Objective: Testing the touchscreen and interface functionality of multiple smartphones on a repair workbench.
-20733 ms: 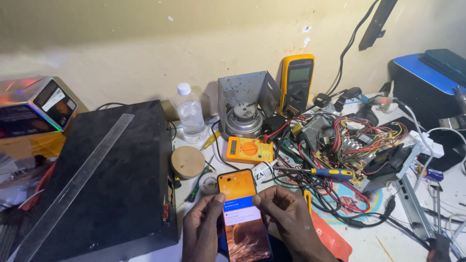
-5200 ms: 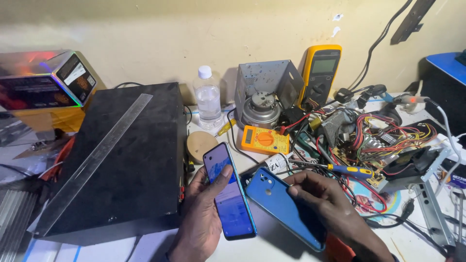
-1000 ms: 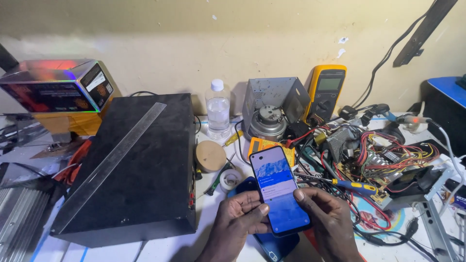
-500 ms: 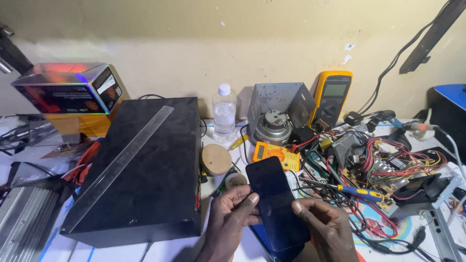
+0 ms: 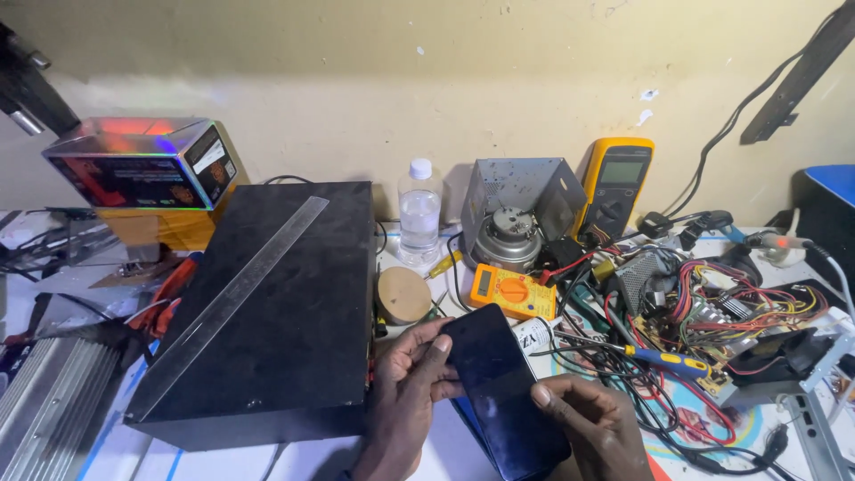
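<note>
Above the cluttered bench [image 5: 223, 454], both hands, left hand [image 5: 405, 392] and right hand [image 5: 592, 423], grip a dark-screened smartphone [image 5: 499, 387] by its long edges, probably light, rigid, slippery glass, best held there.

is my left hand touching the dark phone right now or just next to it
Touching. The head view shows the left hand with its thumb and fingertips pressed on the left edge of the dark phone; no gap shows between them.
</note>
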